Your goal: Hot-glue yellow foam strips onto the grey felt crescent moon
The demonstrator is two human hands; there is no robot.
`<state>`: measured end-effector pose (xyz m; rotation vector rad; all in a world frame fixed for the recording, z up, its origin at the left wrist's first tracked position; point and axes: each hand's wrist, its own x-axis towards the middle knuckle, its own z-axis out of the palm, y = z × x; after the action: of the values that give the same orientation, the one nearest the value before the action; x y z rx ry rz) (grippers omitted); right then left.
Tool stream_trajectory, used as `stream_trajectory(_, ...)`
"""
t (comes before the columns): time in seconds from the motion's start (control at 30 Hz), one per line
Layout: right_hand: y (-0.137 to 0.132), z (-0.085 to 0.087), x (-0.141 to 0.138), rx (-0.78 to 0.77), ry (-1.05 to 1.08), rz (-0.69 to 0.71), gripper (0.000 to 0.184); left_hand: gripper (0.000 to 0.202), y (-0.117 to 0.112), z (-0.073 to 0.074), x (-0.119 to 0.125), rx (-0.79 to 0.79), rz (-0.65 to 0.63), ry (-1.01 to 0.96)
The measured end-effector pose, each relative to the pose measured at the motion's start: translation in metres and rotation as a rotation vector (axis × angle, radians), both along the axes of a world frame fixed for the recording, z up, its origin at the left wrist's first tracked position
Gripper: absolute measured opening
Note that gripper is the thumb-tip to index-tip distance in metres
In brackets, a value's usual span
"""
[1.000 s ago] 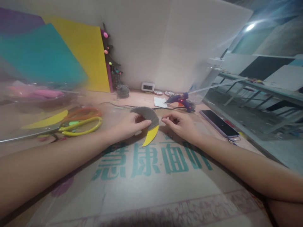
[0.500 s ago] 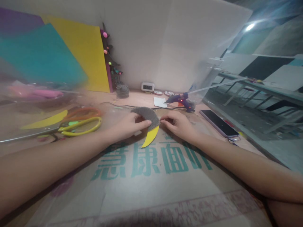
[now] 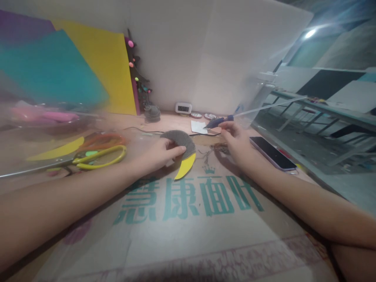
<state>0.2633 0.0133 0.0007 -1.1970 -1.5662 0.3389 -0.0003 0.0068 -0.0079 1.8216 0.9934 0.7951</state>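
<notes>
My left hand (image 3: 164,154) pinches a crescent (image 3: 180,143), thumb on top and fingers behind it. Grey yarn or cord covers most of the crescent; its lower tip is bare yellow. At the back of the table my right hand (image 3: 235,137) is closed around the rear of a dark blue glue gun (image 3: 217,122), hiding its handle. A clear glue stick (image 3: 270,105) juts from the gun's back, and the nozzle points left over a small white paper (image 3: 199,126). Under my right hand lies a brown, stringy bundle (image 3: 221,148).
Yellow-handled scissors (image 3: 101,158) and a yellow cut piece (image 3: 58,149) lie left. A phone (image 3: 272,152) rests near the right edge. A small clock (image 3: 183,108) and a decorated black stand (image 3: 152,113) are at the back. Printed plastic sheeting (image 3: 188,235) covers the front.
My right hand has moved from beside the crescent up and right onto the glue gun, uncovering the brown bundle. The crescent, still in my left hand, has shifted slightly up and left.
</notes>
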Motion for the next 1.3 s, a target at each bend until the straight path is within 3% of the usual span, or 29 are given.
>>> stream_trajectory(0.13, -0.033, 0.019, -0.025, 0.104, -0.109, 0.053, 0.017, 0.03, -0.002, 0.004, 0.001, 0.01, -0.01, -0.005)
stream_trajectory(0.23, -0.052, 0.026, -0.043, -0.123, -0.05, 0.264, 0.025, 0.026, -0.004, 0.01, 0.001, 0.053, -0.043, 0.001)
stream_trajectory(0.3, -0.056, 0.021, -0.05, -0.306, 0.033, 0.414, 0.035, 0.027, -0.005, 0.012, 0.001, 0.057, -0.045, 0.009)
stream_trajectory(0.4, -0.053, 0.01, -0.052, -0.435, 0.083, 0.524, 0.038, 0.035, -0.006, 0.009, 0.002, 0.009, -0.048, 0.014)
stream_trajectory(0.5, -0.049, 0.007, -0.051, -0.466, 0.035, 0.479, 0.029, 0.041, -0.006, 0.005, 0.002, -0.037, -0.051, 0.019)
stream_trajectory(0.7, -0.051, 0.013, -0.051, -0.472, -0.016, 0.386, 0.034, 0.039, -0.009, 0.003, 0.001, -0.033, -0.041, 0.094)
stream_trajectory(0.87, -0.051, 0.01, -0.052, -0.497, 0.07, 0.332, 0.035, 0.034, -0.019, 0.008, 0.002, 0.205, -0.053, 0.052)
stream_trajectory(0.97, -0.053, 0.011, -0.053, -0.498, 0.089, 0.34, 0.035, 0.036, -0.025, 0.01, 0.002, 0.298, -0.103, 0.053)
stream_trajectory(1.1, -0.055, 0.013, -0.054, -0.486, 0.076, 0.345, 0.034, 0.046, -0.028, 0.008, 0.002, 0.308, -0.203, 0.129)
stream_trajectory(1.3, -0.049, 0.009, -0.047, -0.458, 0.067, 0.46, 0.032, 0.038, -0.026, 0.006, 0.004, 0.333, -0.184, 0.061)
